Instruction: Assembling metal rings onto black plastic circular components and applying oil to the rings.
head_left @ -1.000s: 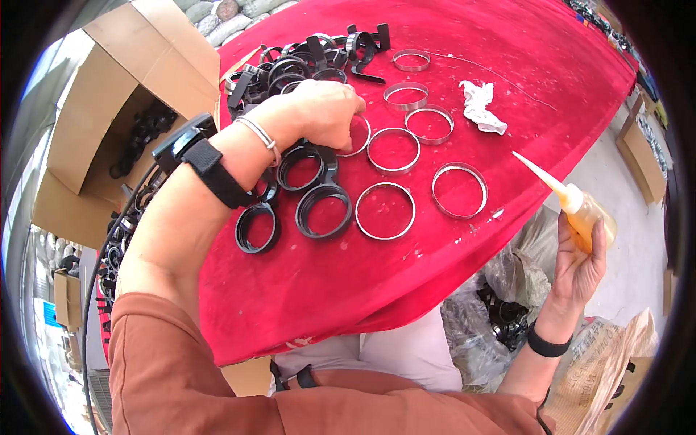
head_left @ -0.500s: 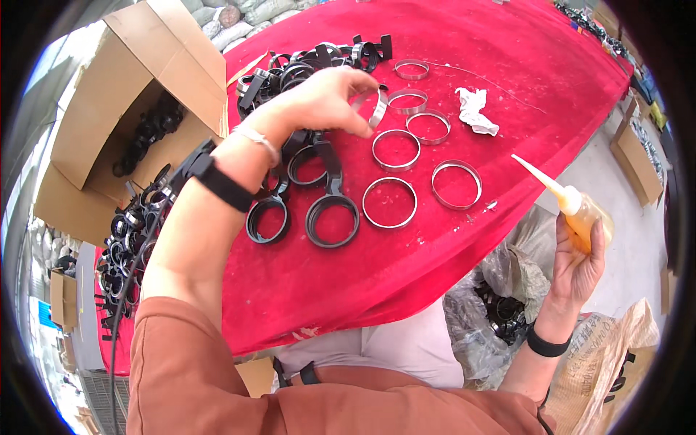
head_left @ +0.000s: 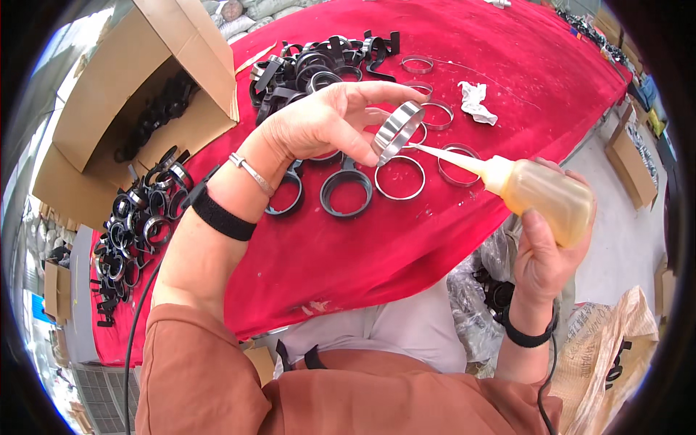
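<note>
Between the thumb and fingers of my left hand (head_left: 337, 119) is a silver metal ring (head_left: 397, 133), held tilted above the table. My right hand (head_left: 547, 254) grips a squeeze bottle (head_left: 551, 199) of yellowish liquid, turned on its side. Its long pale nozzle (head_left: 449, 156) points left, with the tip at or very close to the ring's lower edge; contact cannot be told. Beneath my hands, several thin metal rings lie on the red cloth, one of them a larger ring (head_left: 400, 178). Nearer my left forearm lies a black ring with a handle (head_left: 346, 193).
A heap of black ring parts (head_left: 312, 65) lies at the back, and another pile (head_left: 134, 225) at the left. An open cardboard box (head_left: 109, 94) stands at the far left. A crumpled white tissue (head_left: 476, 103) rests on the red cloth (head_left: 348, 268). Plastic bags (head_left: 471, 319) hang below the table edge.
My left hand has lifted the metal ring and brought it nearer. My right hand has swung the bottle left and tipped it so the nozzle meets the ring area.
</note>
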Demonstrator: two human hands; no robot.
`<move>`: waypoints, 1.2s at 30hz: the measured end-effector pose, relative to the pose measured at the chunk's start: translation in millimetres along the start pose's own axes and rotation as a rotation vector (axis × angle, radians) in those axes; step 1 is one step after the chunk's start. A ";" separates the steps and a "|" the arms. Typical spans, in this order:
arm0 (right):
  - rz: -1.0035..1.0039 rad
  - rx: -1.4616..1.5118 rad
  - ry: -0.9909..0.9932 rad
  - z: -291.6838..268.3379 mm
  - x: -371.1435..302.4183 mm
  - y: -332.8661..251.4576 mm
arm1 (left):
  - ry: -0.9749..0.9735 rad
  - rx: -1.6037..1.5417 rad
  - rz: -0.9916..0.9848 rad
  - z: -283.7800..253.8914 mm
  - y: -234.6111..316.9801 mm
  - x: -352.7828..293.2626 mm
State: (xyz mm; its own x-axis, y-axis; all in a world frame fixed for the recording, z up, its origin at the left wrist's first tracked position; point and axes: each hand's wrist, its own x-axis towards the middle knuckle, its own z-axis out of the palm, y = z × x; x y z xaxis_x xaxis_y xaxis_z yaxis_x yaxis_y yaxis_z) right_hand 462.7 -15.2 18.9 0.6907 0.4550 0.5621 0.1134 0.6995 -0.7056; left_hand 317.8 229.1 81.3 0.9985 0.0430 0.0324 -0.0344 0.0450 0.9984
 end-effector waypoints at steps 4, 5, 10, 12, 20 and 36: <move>-0.100 -0.145 -0.095 18.8 -5.8 -1.7 | -0.002 0.018 0.004 4.2 3.3 -11.5; -0.114 -0.168 -0.121 21.7 -6.1 -2.6 | 0.001 0.001 0.000 5.0 3.7 -13.8; -0.195 -0.232 -0.253 29.4 -8.6 0.3 | 0.004 -0.029 0.017 5.2 1.5 -25.8; -0.218 -0.250 -0.294 32.0 -11.2 -2.2 | -0.007 -0.022 0.013 5.9 1.0 -30.6; 0.027 -0.136 -0.151 36.0 -13.4 4.9 | 0.023 -0.008 0.012 6.8 0.7 -45.1; 0.395 0.383 0.205 -37.1 -1.7 9.0 | 0.369 1.282 -0.843 28.5 -6.0 -185.2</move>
State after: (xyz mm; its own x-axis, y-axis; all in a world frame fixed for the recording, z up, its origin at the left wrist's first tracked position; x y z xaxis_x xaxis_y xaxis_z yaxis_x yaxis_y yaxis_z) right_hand 489.1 -30.1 -4.4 0.7562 0.6329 0.1661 -0.4208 0.6648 -0.6172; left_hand 134.2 192.4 70.6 0.6404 0.6825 -0.3522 0.7513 -0.6518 0.1031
